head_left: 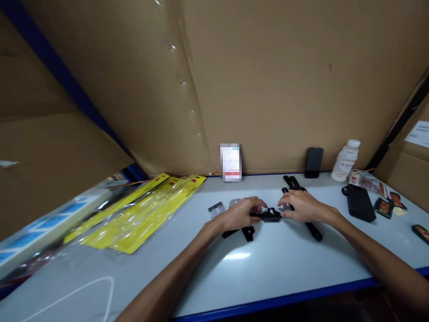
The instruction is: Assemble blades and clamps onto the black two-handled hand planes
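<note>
A black spokeshave (271, 215) lies level between my hands, just above or on the tabletop; I cannot tell which. My left hand (239, 213) is closed on its left handle, thumb and forefinger towards the middle body. The right handle is mostly hidden by my right hand (303, 206), whose fingers pinch its inner end. Below my left wrist lie flat black pieces (248, 233), partly covered by it. Small clear and grey pieces (217, 209) rest just beyond that hand. Beneath and behind my right hand are more black spokeshaves (314, 231), heaped together.
Yellow-backed blister packs (134, 239) spread over the left side, beside a long blue-and-white box (60, 223). Against the cardboard wall (268, 89) stand a pixelated card (231, 162) and a dark phone (313, 163). At right are a white bottle (345, 162) and black case (361, 203).
</note>
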`<state>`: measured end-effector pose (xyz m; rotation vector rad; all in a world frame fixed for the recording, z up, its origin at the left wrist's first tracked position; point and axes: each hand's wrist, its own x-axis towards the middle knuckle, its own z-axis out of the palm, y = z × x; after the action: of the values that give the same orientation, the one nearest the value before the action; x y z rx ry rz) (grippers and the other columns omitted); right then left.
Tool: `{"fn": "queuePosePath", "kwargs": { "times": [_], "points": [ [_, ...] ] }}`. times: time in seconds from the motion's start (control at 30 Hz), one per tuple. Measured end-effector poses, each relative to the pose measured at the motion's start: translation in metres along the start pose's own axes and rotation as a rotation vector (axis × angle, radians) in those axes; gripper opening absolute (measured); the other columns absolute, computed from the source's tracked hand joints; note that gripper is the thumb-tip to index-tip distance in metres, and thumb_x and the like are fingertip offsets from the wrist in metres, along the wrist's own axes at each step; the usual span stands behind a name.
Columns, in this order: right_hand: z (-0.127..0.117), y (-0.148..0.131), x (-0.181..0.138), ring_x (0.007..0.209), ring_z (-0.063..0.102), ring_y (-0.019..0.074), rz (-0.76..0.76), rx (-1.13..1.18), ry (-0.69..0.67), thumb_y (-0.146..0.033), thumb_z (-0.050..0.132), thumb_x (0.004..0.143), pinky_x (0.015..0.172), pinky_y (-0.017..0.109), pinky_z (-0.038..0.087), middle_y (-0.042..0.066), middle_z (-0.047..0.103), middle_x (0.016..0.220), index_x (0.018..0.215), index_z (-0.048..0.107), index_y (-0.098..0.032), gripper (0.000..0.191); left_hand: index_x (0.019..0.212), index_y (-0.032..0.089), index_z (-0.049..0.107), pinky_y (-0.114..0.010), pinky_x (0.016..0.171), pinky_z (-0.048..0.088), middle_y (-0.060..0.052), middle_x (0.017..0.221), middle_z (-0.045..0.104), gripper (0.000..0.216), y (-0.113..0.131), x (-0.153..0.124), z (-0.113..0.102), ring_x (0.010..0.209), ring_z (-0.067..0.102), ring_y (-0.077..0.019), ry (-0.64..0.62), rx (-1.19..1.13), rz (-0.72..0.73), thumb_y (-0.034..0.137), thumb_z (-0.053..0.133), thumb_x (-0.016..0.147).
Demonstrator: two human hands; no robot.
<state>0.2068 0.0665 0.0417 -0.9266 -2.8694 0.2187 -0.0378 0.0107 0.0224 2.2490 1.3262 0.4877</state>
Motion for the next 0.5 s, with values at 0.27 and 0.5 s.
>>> {"fn": "queuePosePath", "kwargs": {
  "times": [0.27, 0.5],
  "points": [
    [0.004, -0.009, -0.013, 0.096, 0.062, 0.0253, -0.08, -0.005, -0.037, -0.013, 0.055, 0.085, 0.078, 0.033, 0.043, 0.01, 0.069, 0.101, 0.111, 0.067, -0.018, 0.029, 0.112, 0.025, 0.068, -0.028, 0.071, 0.043, -0.001, 0.089, 0.065, 0.034, 0.014, -0.004, -0.001, 0.078, 0.059, -0.0179, -0.015, 0.136, 0.039, 0.016, 0.057, 0.081],
    [0.007, -0.007, -0.013, 0.093, 0.062, 0.0238, -0.096, 0.012, -0.046, -0.014, 0.054, 0.086, 0.074, 0.032, 0.042, 0.009, 0.068, 0.1, 0.108, 0.068, -0.019, 0.026, 0.112, 0.028, 0.067, -0.027, 0.072, 0.044, 0.0, 0.092, 0.066, 0.032, 0.013, -0.005, -0.002, 0.081, 0.061, -0.0178, -0.033, 0.16, 0.037, 0.016, 0.056, 0.084]
  ]
}}
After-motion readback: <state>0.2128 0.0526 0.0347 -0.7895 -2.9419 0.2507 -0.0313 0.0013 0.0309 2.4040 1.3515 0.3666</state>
